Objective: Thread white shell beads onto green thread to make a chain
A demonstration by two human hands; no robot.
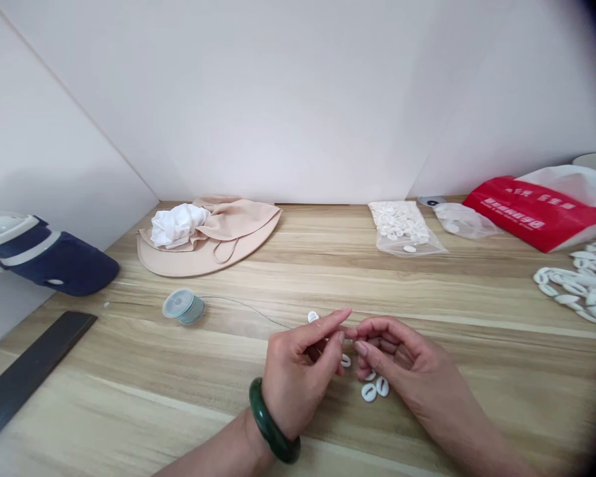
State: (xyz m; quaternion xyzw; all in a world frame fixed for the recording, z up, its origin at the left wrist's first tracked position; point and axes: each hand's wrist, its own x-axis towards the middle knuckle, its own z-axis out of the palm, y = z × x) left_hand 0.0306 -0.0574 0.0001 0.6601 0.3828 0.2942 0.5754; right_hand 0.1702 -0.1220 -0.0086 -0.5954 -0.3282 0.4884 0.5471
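My left hand (302, 371), with a dark green bangle (273, 424) on its wrist, pinches the pale blue-green cord (258, 310). That cord runs left to a spool (183, 306) lying on the wooden table. Fingertip to fingertip with it, my right hand (402, 364) is closed in a pinch; what lies between its fingertips is too small to make out. White cowrie-like shells (369, 392) lie below the right fingers, and another shell (346, 361) shows under the left fingers. One more shell (312, 317) sits just behind the left hand.
A beige hat (233, 232) with white cloth (179, 225) lies at the back left, near a blue jug (64, 258) and a dark bar (34, 371). Back right are a bag of shells (402, 225), a red packet (531, 212) and strung shells (576, 285).
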